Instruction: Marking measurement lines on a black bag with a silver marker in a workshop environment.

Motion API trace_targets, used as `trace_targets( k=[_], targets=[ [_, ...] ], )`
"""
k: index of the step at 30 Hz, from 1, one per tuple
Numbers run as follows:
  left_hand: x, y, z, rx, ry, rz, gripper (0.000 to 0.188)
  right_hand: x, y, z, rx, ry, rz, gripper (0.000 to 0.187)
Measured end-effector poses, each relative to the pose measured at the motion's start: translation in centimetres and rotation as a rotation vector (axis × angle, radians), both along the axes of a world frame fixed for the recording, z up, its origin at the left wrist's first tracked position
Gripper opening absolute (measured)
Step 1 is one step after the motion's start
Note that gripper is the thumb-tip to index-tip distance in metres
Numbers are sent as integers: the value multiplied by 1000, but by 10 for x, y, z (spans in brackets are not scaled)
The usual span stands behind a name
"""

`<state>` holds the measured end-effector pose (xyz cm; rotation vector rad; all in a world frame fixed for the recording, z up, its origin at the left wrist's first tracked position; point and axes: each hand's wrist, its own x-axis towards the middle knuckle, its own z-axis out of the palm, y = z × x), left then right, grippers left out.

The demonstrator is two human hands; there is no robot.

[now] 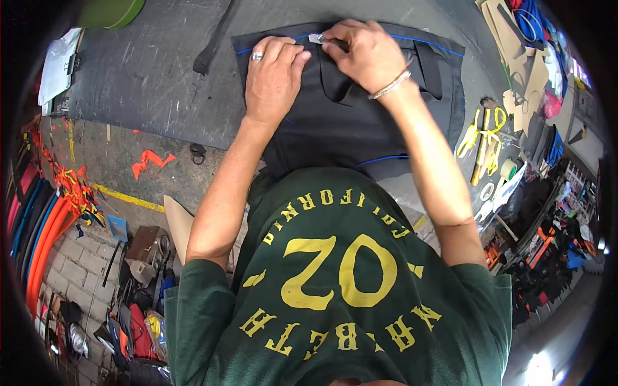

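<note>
While my left hand (273,80) lies on the black cloth (322,128) beside its blue-trimmed far edge, whether pinching it I cannot tell, my right hand (367,55) grips a small pale tag (315,38) between thumb and fingers. The cloth lies at the near edge of the bench (148,71); white papers (56,74) lie at the left edge.

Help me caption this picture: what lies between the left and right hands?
In the head view, a small pale tag lies between the left hand and the right hand, nearer the latter; black fabric and a black strap also show there.
</note>
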<state>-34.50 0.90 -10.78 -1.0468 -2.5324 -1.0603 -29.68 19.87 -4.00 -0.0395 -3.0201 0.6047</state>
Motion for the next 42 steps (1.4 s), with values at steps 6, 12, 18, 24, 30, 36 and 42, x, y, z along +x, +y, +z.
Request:
trace_targets(
  k=[6, 12, 18, 24, 30, 36, 42],
  targets=[
    [-30, 7, 8, -45, 28, 11, 12, -9, 33, -4, -95, -51, 212, 23],
    [-48, 9, 19, -362, 101, -180, 12, 6, 36, -21, -112, 57, 178, 21],
    [-51, 19, 26, -520, 345, -260, 5, 7, 30, -22, -40, 96, 153, 20],
    [-46, 14, 26, -488, 259, -232, 12, 11, 29, -17, -64, 71, 129, 19],
    [-44, 21, 26, -534, 307, -233, 7, 7, 27, -13, -38, 53, 134, 19],
    [-52, 27, 24, -489, 253, -238, 14, 8, 25, -14, -27, 70, 114, 19],
    [-55, 27, 19, -429, 250, -221, 17, 8, 23, -14, -13, 50, 105, 19]
  ],
)
